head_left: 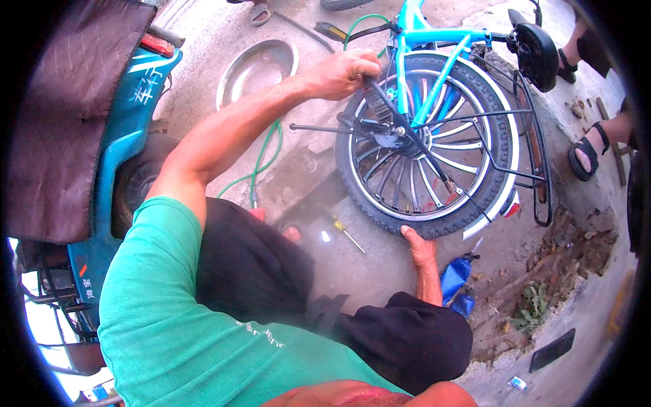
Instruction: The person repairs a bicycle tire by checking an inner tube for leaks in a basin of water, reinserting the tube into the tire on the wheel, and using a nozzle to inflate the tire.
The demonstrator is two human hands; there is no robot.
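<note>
Two hands on bicycle rear wheel [424, 146]. Left hand [342, 71] at top of tyre, grip closed around black stay [407, 132]; stay's long axis runs down-right from that grip, across hub. Right hand [419, 245] flat against tyre bottom, grip open. Yellow-handled screwdriver [347, 233] on ground, just left of right hand, nearer it.

An outdoor roadside bike-repair spot: a blue bicycle [434, 74] lies on bare concrete ground [380, 271], with a screwdriver [347, 234], a green hose [261, 159] and a metal basin [258, 68] around it, and a parked blue scooter [129, 129] beside a dirt patch [556, 264].
</note>
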